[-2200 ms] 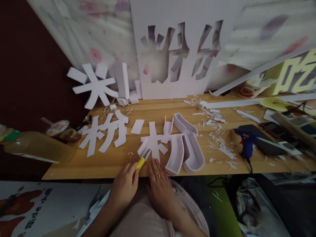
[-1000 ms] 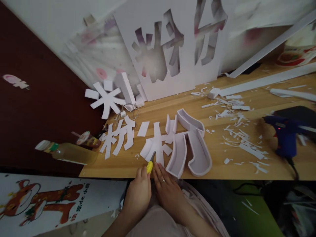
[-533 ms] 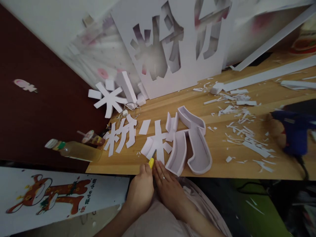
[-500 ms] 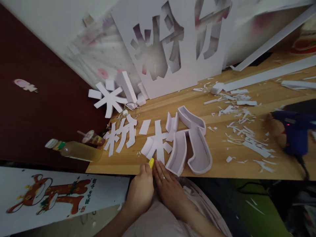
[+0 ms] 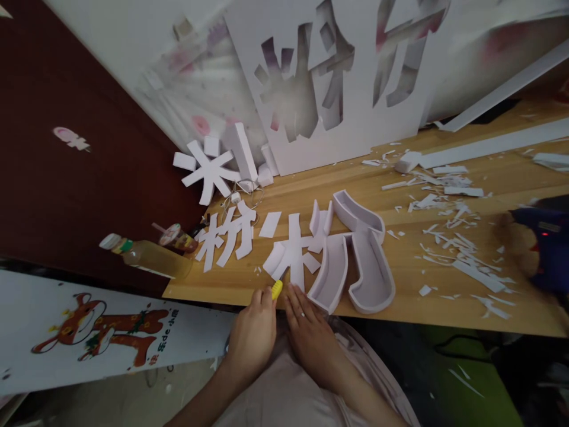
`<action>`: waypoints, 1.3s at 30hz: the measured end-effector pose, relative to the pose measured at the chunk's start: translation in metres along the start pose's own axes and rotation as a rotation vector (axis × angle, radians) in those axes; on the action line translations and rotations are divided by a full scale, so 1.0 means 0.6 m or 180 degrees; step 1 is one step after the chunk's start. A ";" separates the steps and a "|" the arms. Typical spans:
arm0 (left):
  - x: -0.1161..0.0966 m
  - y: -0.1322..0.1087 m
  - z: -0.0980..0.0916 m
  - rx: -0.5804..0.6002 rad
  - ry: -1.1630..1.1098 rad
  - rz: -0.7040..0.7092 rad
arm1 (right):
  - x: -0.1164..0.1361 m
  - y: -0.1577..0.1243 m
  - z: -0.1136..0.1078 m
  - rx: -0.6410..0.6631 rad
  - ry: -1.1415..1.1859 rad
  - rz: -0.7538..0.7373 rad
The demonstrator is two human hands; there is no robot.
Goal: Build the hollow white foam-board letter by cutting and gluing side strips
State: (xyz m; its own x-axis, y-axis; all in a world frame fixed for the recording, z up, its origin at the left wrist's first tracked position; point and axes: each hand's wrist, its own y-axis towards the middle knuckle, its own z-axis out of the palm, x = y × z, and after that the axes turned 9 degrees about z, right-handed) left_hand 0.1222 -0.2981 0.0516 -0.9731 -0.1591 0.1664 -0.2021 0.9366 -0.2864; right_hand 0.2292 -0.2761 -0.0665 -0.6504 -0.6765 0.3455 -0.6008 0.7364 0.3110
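My left hand (image 5: pixel 255 323) is closed around a craft knife with a yellow handle (image 5: pixel 277 289), its thin blade pointing up at the white foam-board character (image 5: pixel 294 249). The blade tip is close to the strokes at the character's lower left. My right hand (image 5: pixel 309 326) lies with fingers stretched out, fingertips at the bottom end of the character's vertical stroke. Joined to the right side are hollow pieces with raised walls (image 5: pixel 372 276). A smaller flat white character (image 5: pixel 226 237) lies to the left, and a loose white strip (image 5: pixel 270 225) lies just above.
A bottle (image 5: pixel 151 256) and a cup with a straw (image 5: pixel 178 238) lie at the left. White scraps (image 5: pixel 462 237) litter the right side, near a blue glue gun (image 5: pixel 551 243). A cut-out board (image 5: pixel 320 142) leans at the back, beside a thick white star-shaped piece (image 5: pixel 211 172).
My view has turned a little to the left, so the table's contents appear farther right. Both hands keep nearly the same pose; the knife is still in my left hand.
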 end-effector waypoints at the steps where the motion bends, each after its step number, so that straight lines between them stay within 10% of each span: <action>1: 0.000 0.000 0.000 -0.0007 -0.0028 0.0001 | 0.000 0.000 0.001 0.0001 0.0012 0.0014; 39: 0.003 0.011 0.037 -0.0008 -0.0574 0.0048 | 0.006 0.007 0.000 0.0043 -0.0207 0.0037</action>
State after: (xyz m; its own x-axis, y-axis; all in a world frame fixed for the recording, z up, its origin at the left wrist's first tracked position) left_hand 0.1168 -0.2990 0.0289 -0.9801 -0.1983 -0.0099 -0.1873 0.9400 -0.2853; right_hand 0.2244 -0.2751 -0.0639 -0.6859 -0.6672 0.2904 -0.5990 0.7443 0.2952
